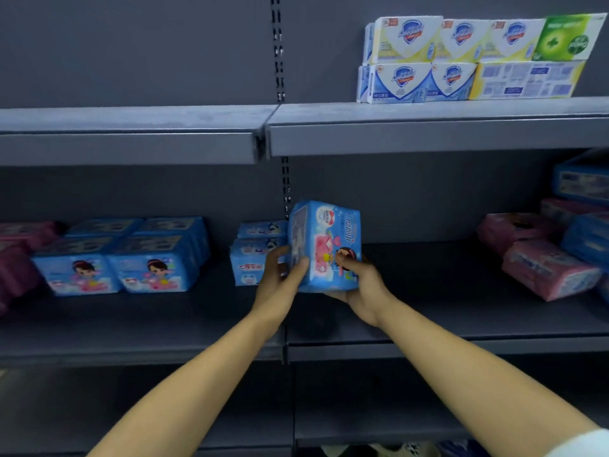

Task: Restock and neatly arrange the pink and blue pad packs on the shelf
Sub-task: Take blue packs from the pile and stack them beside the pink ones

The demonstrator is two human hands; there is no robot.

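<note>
Pack (324,245) stands upright, blue with pink cartoon.

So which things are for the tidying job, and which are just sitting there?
For the job:
held blue pack, gripped by left hand and right hand
blue stacks at left
small blue packs
pink packs at right
dark pink packs, far left
middle shelf

Just sitting there:
soap boxes on the top shelf

Bare shelf deck (428,291) lies open between the stacked blue packs (258,255) and the pink packs (547,268) at right.
</note>
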